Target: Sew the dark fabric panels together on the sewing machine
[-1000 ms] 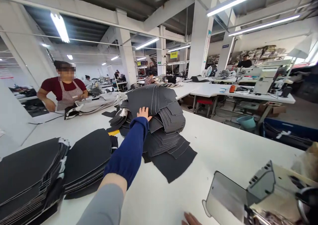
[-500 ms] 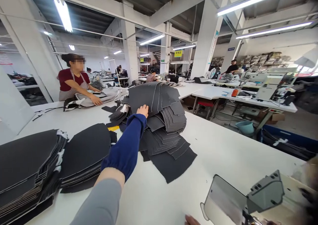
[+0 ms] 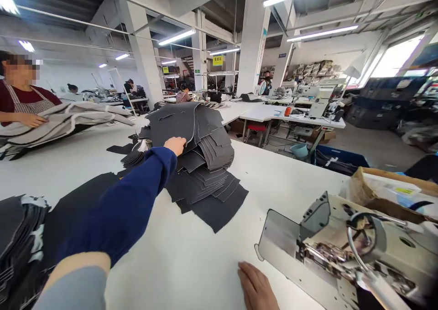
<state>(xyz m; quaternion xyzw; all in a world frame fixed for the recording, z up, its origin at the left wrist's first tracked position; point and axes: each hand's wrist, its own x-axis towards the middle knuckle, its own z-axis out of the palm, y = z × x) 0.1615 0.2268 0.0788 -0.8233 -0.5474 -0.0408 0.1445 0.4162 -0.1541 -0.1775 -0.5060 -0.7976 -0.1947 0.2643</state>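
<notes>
Panels (image 3: 173, 121) lie in 1 loose, fanned pile on the table (image 3: 157, 264), ahead of the person. The left hand (image 3: 175, 146) is clamped on the near edge of the top panel. The right hand (image 3: 256, 289) rests near the machine (image 3: 342, 255), fingers extended and close together, gripping nothing visible.

Risk, as judged: a pull on the top panel could drag lower layers by friction, and the uneven pile could slide. The left thumb's contact is hidden. The sleeve (image 3: 116, 209) covers part of 1 dark stack (image 3: 77, 198); the frame cuts off the right wrist.
</notes>
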